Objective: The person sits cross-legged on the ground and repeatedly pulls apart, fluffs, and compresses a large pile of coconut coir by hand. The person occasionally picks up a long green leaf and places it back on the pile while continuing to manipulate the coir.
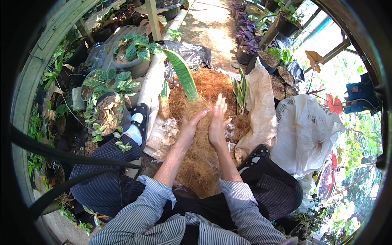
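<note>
Upright before me is a snake plant leaf [182, 75], its lower end wrapped in tan coir fibre [200, 134]. My left hand [192, 127] grips the left side of this bundle, thumb lying over the fibre. On the other side, my right hand [218, 122] is raised flat along the fibre with its fingers stretched out and apart; whether the palm presses on it cannot be told. The leaf's base is hidden in the fibre. Loose coir hangs below my hands, and a reddish-brown coir heap [211, 81] lies just beyond them.
Smaller snake plants [241, 90] stand on the right of an opened woven sack [260, 101]. A stuffed white sack [303, 134] sits by my right knee. Potted plants [110, 113] crowd the left, beside a pale pole [153, 82]. Black plastic [191, 53] lies behind the coir.
</note>
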`<move>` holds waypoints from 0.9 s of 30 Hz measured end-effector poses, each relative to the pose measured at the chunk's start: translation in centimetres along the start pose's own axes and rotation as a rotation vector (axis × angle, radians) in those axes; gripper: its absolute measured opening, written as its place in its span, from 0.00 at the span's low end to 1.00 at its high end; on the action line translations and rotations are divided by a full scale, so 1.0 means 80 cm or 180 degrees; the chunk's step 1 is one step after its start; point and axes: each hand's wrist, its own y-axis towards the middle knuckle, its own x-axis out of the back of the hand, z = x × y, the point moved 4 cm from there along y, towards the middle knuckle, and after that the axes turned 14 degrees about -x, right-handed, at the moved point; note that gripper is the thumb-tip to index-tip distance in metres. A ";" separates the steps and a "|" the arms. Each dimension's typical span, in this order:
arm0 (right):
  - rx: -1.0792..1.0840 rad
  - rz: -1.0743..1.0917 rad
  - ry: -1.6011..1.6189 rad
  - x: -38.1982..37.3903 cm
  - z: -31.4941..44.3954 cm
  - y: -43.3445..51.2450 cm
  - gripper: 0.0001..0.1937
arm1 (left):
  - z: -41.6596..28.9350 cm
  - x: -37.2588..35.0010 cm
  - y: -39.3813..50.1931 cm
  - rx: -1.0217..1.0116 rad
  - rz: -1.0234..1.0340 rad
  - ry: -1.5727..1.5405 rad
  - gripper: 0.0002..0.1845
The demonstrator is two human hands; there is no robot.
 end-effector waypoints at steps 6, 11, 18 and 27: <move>-0.0075 -0.0786 0.1807 0.043 -0.004 -0.014 0.20 | -0.014 0.000 0.015 -0.0648 -0.0628 -0.0374 0.56; -0.0215 -0.0899 0.1458 0.024 0.003 -0.053 0.20 | -0.035 0.000 0.005 -0.1288 -0.1405 0.0171 0.39; -0.1674 0.0304 0.2443 -0.005 0.003 -0.051 0.29 | -0.047 -0.020 -0.018 -0.2018 -0.1030 0.0176 0.26; -0.1500 0.1663 0.3565 -0.010 -0.017 -0.022 0.26 | -0.050 -0.023 -0.015 -0.1715 -0.0359 -0.0694 0.22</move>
